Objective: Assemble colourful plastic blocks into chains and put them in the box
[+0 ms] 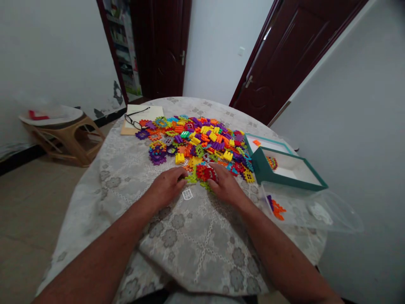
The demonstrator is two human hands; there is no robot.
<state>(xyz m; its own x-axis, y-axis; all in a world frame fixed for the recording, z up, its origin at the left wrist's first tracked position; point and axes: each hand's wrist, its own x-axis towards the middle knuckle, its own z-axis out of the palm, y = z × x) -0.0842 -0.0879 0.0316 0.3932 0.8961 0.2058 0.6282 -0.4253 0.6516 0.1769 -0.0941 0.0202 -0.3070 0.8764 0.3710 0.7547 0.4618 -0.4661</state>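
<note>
Head view: midway across the surface (202, 249), a red piece (209, 173) is pinched between thumb and fingers of the right hand (225, 182), while a lime piece (191, 179) is touched by the curled left hand (169, 182), whose grip cannot be told. One white frame (187, 194) is seen nearer the front edge, before a heap (202, 137) too overlapped to be counted. Near the far-left edge one pair of glasses (136, 125) is laid; by the right edge one box (291, 180) and one clear tray (295, 213) are set, the tray's white contents (320, 213) blurred.
</note>
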